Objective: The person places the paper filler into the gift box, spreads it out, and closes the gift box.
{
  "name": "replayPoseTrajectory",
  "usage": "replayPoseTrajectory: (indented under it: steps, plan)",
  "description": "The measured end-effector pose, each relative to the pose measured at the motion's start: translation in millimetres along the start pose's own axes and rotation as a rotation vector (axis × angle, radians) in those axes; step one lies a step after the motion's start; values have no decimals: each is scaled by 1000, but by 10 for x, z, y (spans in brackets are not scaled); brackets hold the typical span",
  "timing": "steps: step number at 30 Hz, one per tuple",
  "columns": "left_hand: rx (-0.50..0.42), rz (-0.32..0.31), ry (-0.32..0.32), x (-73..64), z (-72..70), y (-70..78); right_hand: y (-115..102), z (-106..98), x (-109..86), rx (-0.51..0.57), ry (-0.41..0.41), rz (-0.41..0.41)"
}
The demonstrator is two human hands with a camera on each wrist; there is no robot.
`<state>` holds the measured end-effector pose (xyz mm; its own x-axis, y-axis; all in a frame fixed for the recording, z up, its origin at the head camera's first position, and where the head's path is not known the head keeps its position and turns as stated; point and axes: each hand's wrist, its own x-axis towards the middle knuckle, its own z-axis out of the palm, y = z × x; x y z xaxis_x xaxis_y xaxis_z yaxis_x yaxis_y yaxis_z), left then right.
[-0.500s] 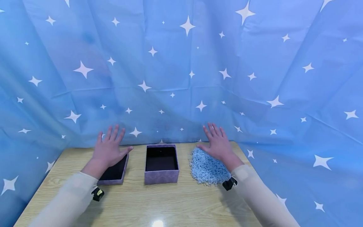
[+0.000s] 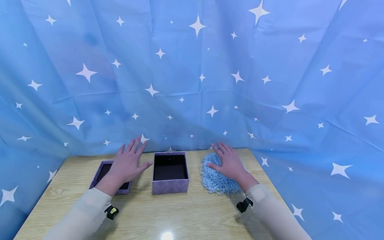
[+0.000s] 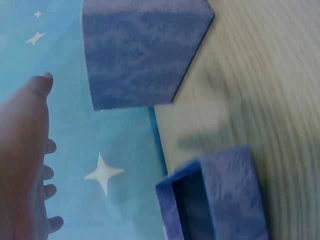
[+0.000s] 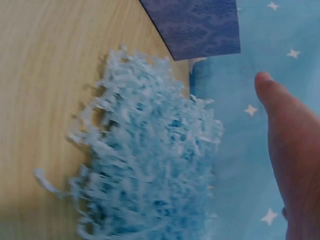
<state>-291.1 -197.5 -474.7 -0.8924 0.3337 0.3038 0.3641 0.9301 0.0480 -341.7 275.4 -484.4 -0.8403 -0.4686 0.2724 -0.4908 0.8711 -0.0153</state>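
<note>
A purple box [image 2: 170,187] with a black inside stands uncovered in the middle of the table. Left of it lies a shallow purple box lid [image 2: 95,178], its dark hollow side up, partly hidden by my left hand [image 2: 125,165]. That hand hovers over the lid with fingers spread, holding nothing; in the left wrist view its thumb points toward the box [image 3: 145,57]. Over a heap of light blue shredded paper [image 2: 214,181], on the right, hovers my right hand [image 2: 230,163], its fingers extended and nothing in them. The right wrist view shows the shredded paper [image 4: 155,165] up close.
A pale wood table [image 2: 180,216] carries all of these things. Behind it and along both sides hangs a blue curtain [image 2: 180,73] with white stars. Each wrist wears a small black camera, such as the left one [image 2: 111,212].
My left hand has moved right toward the box, uncovering more of the lid. The right hand has shifted slightly down, its fingers bending a little. The box, lid and shredded paper have stayed put.
</note>
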Motion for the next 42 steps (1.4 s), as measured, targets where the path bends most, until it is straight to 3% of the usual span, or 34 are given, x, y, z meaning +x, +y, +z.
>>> replayPoseTrajectory:
  steps: [8, 11, 18, 26, 31, 42]
  plan:
    - [-117, 53, -30, -17, 130, 171, -13, 213, -165, 184, 13, -21]
    - [-170, 65, -50, -26, 183, 219, -24, 254, -207, 202, 6, -26]
    - [-246, 73, -81, -25, 255, 321, -72, 292, -258, 242, -94, 3]
    - [-327, 76, -121, -29, 312, 371, -90, 345, -301, 258, -208, -72]
    - [-377, 78, -131, -43, 330, 368, -97, 393, -314, 247, -232, -99]
    - [-528, 39, -170, -57, 450, 359, -50, 556, -347, 295, -261, -62]
